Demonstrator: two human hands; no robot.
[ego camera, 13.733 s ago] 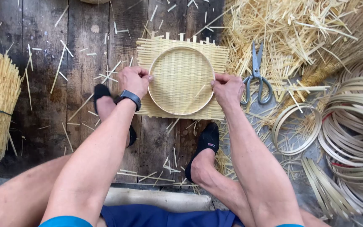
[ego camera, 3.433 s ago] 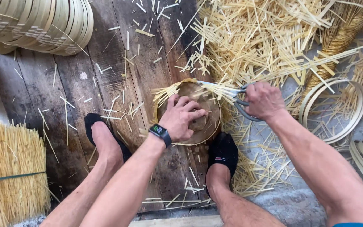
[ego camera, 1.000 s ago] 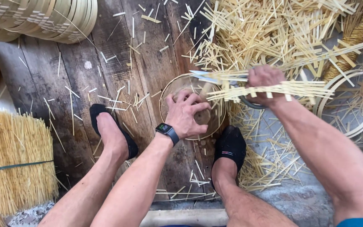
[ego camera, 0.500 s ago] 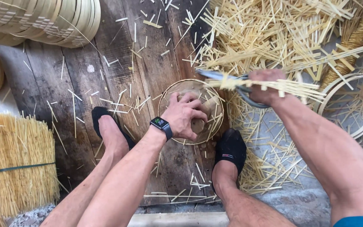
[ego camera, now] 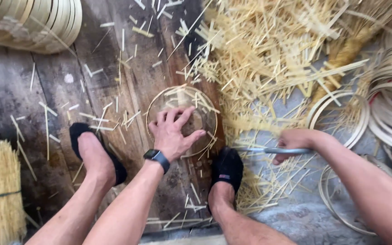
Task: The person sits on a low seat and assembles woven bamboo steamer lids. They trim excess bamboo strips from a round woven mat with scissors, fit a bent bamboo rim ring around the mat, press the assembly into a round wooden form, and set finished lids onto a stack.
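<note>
- Left hand [ego camera: 174, 132] spread open, pressing round woven tray [ego camera: 182, 119] flat; right hand [ego camera: 296, 143] gripping scissors [ego camera: 268, 150], blurred.
- Best: pin tray firmly, keep blades clear of fingers.

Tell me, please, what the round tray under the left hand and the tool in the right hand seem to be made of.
The round tray looks like woven bamboo or similar split cane: pale yellow, matte, thin strips inside a bent hoop rim. The tool in the right hand seems to be metal scissors: grey, with a slight shine, though motion blurs it.
</note>
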